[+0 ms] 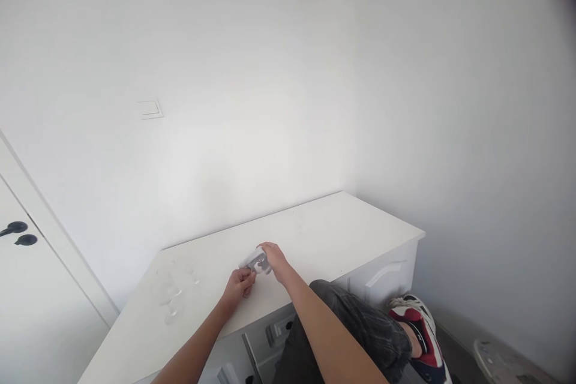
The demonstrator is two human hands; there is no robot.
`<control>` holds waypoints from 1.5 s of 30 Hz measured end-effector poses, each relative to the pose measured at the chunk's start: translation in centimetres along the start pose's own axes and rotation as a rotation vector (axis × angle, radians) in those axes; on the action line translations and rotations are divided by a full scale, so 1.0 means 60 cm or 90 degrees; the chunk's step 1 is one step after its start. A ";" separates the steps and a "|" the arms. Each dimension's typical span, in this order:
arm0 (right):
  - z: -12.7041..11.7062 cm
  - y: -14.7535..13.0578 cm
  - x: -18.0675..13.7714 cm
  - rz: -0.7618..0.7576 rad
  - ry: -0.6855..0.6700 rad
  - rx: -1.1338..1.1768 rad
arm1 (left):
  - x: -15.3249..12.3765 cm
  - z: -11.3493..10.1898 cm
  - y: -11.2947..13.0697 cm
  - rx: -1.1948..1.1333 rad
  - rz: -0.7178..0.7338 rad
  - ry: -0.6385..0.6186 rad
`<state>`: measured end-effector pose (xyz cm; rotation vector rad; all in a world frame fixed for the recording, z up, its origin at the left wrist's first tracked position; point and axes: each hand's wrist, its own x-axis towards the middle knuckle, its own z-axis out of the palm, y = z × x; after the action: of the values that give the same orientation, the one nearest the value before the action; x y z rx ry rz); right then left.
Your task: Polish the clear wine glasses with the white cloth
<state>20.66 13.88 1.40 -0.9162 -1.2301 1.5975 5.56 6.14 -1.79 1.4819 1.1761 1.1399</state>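
Both my hands meet over the middle of a white dresser top. My right hand is closed around a small clear and grey object that I cannot name. My left hand is closed too, its fingertips pinching at the near end of that same object. The object is small and partly hidden by my fingers.
Clear stemmed glasses stand on the dresser's left part. My knee in dark trousers and a red, white and black shoe rest by the dresser's front. A white door with black handles is at left. A wall switch sits above.
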 end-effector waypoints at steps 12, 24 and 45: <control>0.018 -0.027 -0.058 -0.460 -0.112 -0.282 | 0.000 0.000 0.002 -0.065 0.016 0.123; 0.015 -0.011 -0.034 -0.224 0.055 -0.347 | -0.002 0.005 0.002 -0.023 -0.005 -0.009; 0.008 -0.005 -0.010 0.061 -0.084 0.262 | -0.001 -0.002 0.004 -0.048 0.020 0.064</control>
<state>20.47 13.22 1.80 -0.6212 -0.9017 1.9214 5.47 6.06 -1.53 1.4044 1.1680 1.2802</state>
